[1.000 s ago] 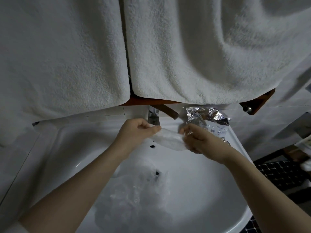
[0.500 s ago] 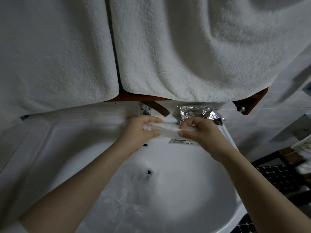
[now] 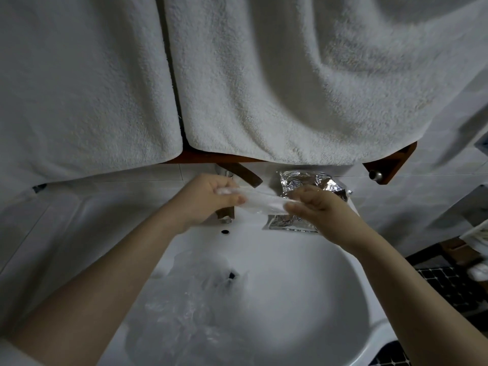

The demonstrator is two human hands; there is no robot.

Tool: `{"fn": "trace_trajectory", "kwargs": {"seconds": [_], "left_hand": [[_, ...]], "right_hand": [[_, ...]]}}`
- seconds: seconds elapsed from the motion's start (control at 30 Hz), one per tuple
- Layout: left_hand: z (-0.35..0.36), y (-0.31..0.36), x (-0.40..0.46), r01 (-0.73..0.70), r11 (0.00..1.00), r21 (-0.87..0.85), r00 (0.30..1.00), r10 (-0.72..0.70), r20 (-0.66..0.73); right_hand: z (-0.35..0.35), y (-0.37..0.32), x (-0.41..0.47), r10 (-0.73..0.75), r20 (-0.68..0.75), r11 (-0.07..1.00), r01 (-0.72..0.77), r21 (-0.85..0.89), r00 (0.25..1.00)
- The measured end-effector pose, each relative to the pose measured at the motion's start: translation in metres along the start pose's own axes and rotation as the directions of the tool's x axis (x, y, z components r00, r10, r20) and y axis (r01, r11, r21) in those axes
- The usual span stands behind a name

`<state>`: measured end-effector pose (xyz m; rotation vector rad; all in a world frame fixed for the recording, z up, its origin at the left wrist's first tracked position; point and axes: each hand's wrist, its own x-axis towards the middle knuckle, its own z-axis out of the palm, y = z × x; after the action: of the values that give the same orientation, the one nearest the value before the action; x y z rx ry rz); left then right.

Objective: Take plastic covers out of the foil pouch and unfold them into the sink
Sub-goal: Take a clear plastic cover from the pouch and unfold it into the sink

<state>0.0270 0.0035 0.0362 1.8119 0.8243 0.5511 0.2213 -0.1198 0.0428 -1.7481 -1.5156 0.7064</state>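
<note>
Low in the left half of the frame, at least one clear plastic cover (image 3: pixel 190 310) already lies opened and crumpled in the sink (image 3: pixel 303 299), spread over the drain, so I judge part of the job done; how many lie there I cannot tell, since the film blurs together. Above it, at mid-frame, my left hand (image 3: pixel 208 199) pinches one end of a folded cover (image 3: pixel 261 202), thumb and fingers curled on it, in front of the tap (image 3: pixel 225 215). That cover stretches as a narrow strip across to my right hand (image 3: pixel 319 207), which pinches the other end, so I hold it taut between both hands over the back of the sink, not yet opened out. Behind my right hand, toward the upper right, the foil pouch (image 3: pixel 311 182) sits on the sink's back ledge; whether more covers remain inside I cannot tell. Left to do, as I judge it: open this strip and drop it in, then check the pouch. Compared with a second ago, the cover has been drawn from a slack, wider fold into a longer, thinner band, and my hands have risen slightly and moved apart.
</note>
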Motion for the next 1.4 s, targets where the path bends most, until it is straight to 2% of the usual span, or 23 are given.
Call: {"fn": "trace_trajectory", "kwargs": {"seconds": [0.07, 0.13, 0.23, 0.3, 0.37, 0.43, 0.5, 0.67, 0.87, 1.0, 1.1, 1.17, 1.23, 1.4], "left_hand": [[-0.003, 0.005, 0.001, 0.051, 0.973, -0.226, 0.996, -0.067, -0.060], [-0.001, 0.008, 0.005, 0.055, 0.901, -0.431, 0.979, -0.133, -0.154], [0.009, 0.009, 0.011, -0.006, 0.813, -0.582, 0.933, -0.204, -0.295], [0.013, 0.006, 0.012, -0.070, 0.862, -0.502, 0.899, -0.164, -0.407], [0.012, 0.005, 0.012, -0.132, 0.924, -0.358, 0.882, -0.055, -0.468], [0.010, 0.005, 0.011, -0.147, 0.955, -0.258, 0.894, 0.017, -0.447], [0.010, 0.005, 0.009, -0.106, 0.974, -0.201, 0.919, 0.019, -0.394], [0.020, 0.015, 0.006, -0.016, 0.934, -0.356, 0.935, -0.112, -0.337], [0.028, 0.012, 0.000, 0.077, 0.983, -0.165, 0.955, -0.120, -0.271], [0.035, 0.016, -0.003, 0.045, 0.982, -0.186, 0.958, -0.095, -0.272], [0.036, 0.017, -0.003, 0.017, 0.974, -0.225, 0.957, -0.081, -0.278], [0.036, 0.017, -0.003, 0.001, 0.971, -0.238, 0.956, -0.070, -0.283], [0.037, 0.015, -0.003, -0.021, 0.974, -0.223, 0.958, -0.044, -0.283], [0.038, 0.015, -0.004, -0.068, 0.970, -0.233, 0.970, 0.009, -0.244]], "right_hand": [[0.002, -0.006, -0.002, 0.032, 0.065, 0.992, -0.039, 0.116, 0.997], [0.007, -0.011, -0.004, 0.058, 0.098, 0.965, -0.081, 0.248, 0.993], [0.014, -0.015, -0.004, 0.087, 0.125, 0.935, -0.124, 0.332, 0.988], [0.018, -0.015, -0.003, 0.067, 0.163, 0.925, -0.123, 0.361, 0.984], [0.020, -0.011, -0.003, 0.045, 0.172, 0.883, -0.120, 0.454, 0.984], [0.019, -0.008, -0.002, 0.041, 0.143, 0.845, -0.111, 0.523, 0.989], [0.020, -0.009, -0.003, 0.033, 0.144, 0.843, -0.105, 0.528, 0.989], [0.025, -0.008, -0.003, 0.074, 0.190, 0.867, -0.158, 0.472, 0.979], [0.024, -0.010, -0.004, 0.120, 0.233, 0.845, -0.223, 0.486, 0.965], [0.016, -0.016, -0.005, 0.119, 0.326, 0.798, -0.285, 0.530, 0.938], [0.012, -0.019, -0.008, 0.045, 0.383, 0.790, -0.268, 0.551, 0.923], [0.015, -0.014, -0.007, 0.062, 0.318, 0.831, -0.226, 0.508, 0.946], [0.018, -0.011, -0.004, 0.131, 0.190, 0.868, -0.205, 0.452, 0.973], [0.028, -0.011, 0.000, 0.200, 0.040, 0.875, -0.197, 0.443, 0.979]]}}
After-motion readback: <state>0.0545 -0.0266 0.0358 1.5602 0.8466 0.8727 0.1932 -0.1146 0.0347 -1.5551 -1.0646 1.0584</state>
